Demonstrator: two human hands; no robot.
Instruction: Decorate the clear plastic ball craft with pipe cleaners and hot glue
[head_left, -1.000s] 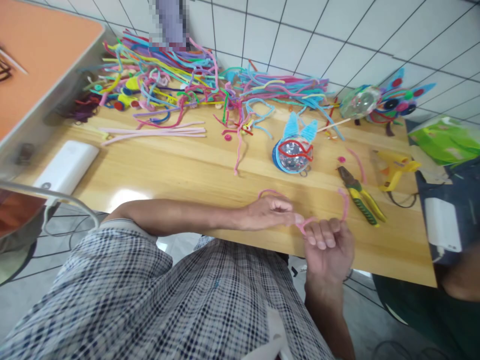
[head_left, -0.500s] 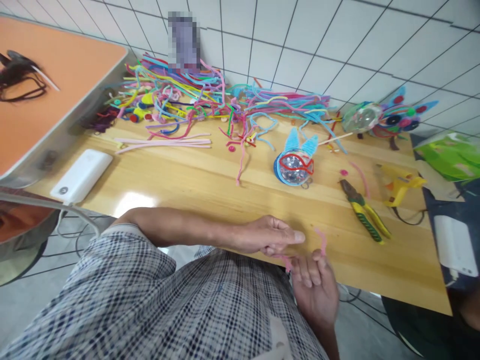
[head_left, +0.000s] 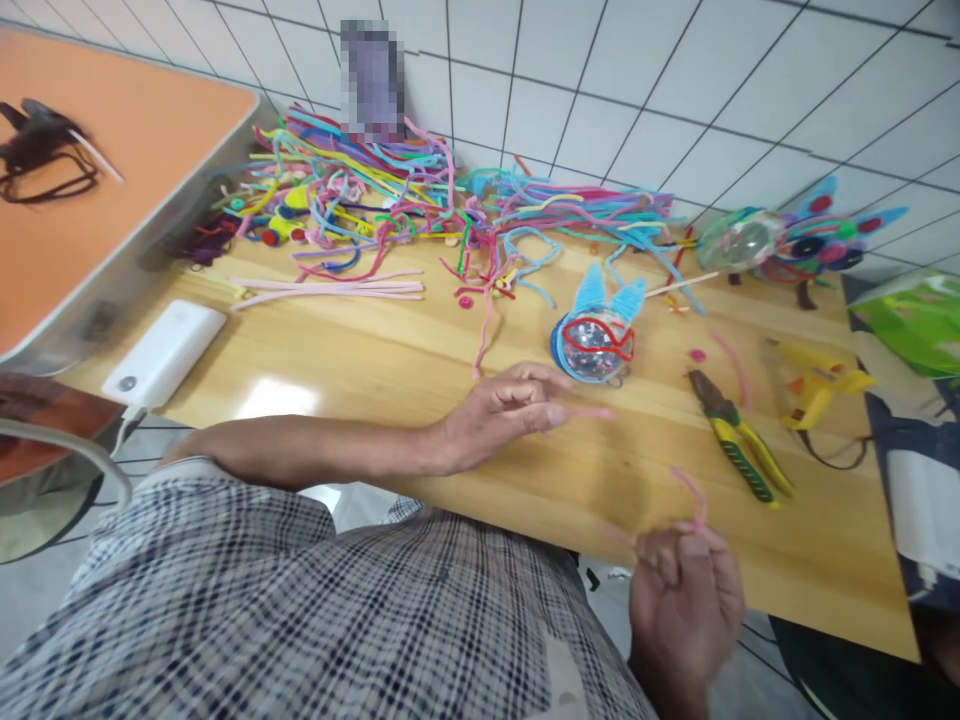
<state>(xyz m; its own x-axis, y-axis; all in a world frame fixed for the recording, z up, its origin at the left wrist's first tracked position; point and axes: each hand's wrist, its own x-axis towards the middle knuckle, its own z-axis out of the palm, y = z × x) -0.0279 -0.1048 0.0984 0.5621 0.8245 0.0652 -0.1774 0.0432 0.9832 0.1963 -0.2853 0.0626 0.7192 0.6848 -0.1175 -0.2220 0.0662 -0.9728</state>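
Observation:
My left hand [head_left: 502,415] is over the table's front part, its fingers pinched on a short pink pipe cleaner [head_left: 592,412] that points right. Lower right, at the front edge, my right hand [head_left: 686,590] grips another pink pipe cleaner [head_left: 694,490], which sticks up from its fingertips. The two hands are apart. Just beyond my left hand sits a clear round piece [head_left: 596,345] with a blue rim, two blue ears and a red bent pipe cleaner on its front. Pliers [head_left: 739,440] with yellow-green handles lie to the right.
Many coloured pipe cleaners [head_left: 360,190] are heaped along the wall. A white power bank [head_left: 165,355] lies at the left, a yellow glue gun [head_left: 821,385] at the right. Behind it stands a decorated figure [head_left: 821,240] with blue ears. An orange table [head_left: 150,130] adjoins at the left.
My hands have moved apart, the left one up and to the left, the right one to the right and slightly down. A pink piece now shows clearly at each hand's fingertips.

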